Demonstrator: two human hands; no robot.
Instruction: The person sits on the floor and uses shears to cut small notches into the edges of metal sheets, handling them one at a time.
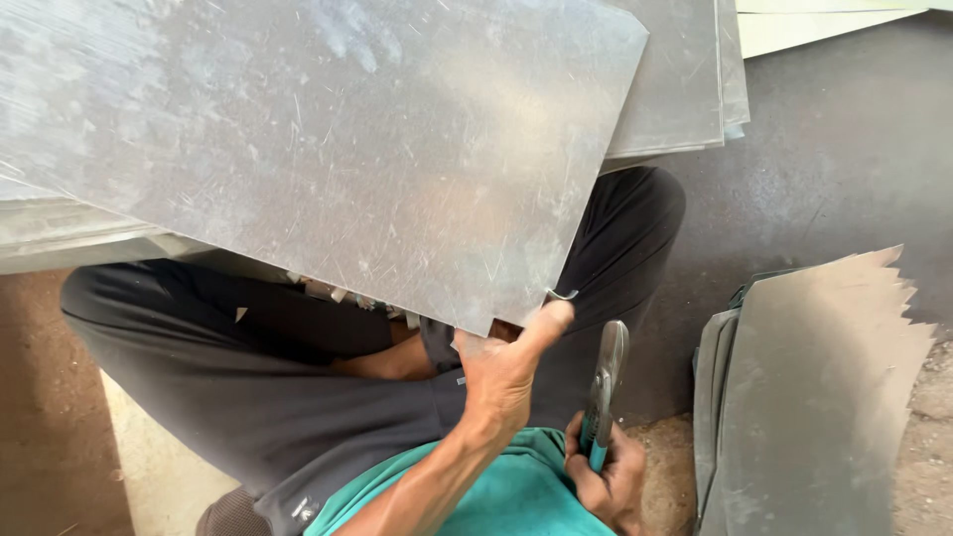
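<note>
The left hand [506, 369] grips the lower edge of a scratched metal sheet [328, 149] (a thin sliver curls off its corner), while the right hand [608, 478] holds tin snips [604, 389] beside a stack of cut sheets [814, 397].

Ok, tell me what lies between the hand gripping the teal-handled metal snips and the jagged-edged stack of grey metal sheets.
In the head view, only bare gritty floor separates the right hand, holding the snips, from the stack.

One held metal sheet [328, 149], one snips [603, 389], two sheet stacks [814, 397].
</note>
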